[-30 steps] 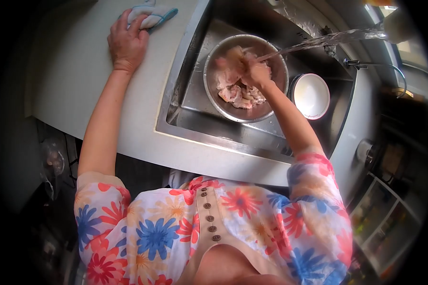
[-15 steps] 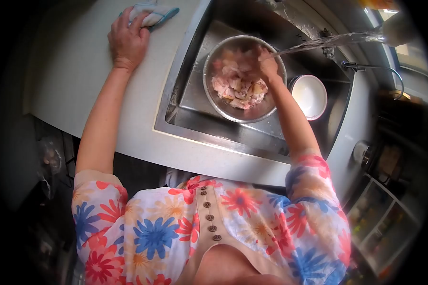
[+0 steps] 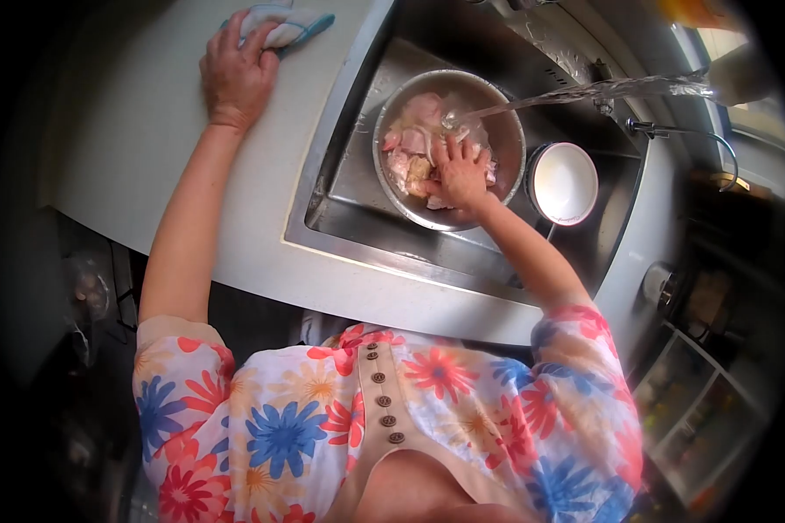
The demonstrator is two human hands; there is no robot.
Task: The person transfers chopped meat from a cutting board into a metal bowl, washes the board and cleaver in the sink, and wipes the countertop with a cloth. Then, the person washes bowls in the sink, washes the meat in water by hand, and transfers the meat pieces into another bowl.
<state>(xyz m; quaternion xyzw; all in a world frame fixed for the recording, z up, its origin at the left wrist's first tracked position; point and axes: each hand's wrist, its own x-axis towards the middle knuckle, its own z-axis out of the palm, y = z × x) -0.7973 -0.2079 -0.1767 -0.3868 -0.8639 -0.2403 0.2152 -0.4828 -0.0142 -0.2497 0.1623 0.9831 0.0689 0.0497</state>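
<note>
A round metal bowl [image 3: 391, 189] stands in the steel sink, with several pieces of pale pink raw meat [image 3: 415, 141] inside. Water [image 3: 576, 92] streams from the upper right into the bowl. My right hand [image 3: 462, 176] rests on the meat at the bowl's lower right, palm down, fingers spread. At the upper left, my left hand [image 3: 238, 77] lies on the counter, its fingertips on a folded white cloth [image 3: 286, 26] with a blue edge; the fingers are apart and do not grip it.
Right of the metal bowl, a white bowl [image 3: 563, 184] with a pink rim sits in the sink [image 3: 358, 228]. The pale counter [image 3: 148, 148] runs left and along the front. A thin curved tap [image 3: 702, 132] is at the right.
My right hand has moved from the bowl's upper right side down onto the meat, and its fingers have spread. The meat has shifted in the bowl. My left hand has hardly moved.
</note>
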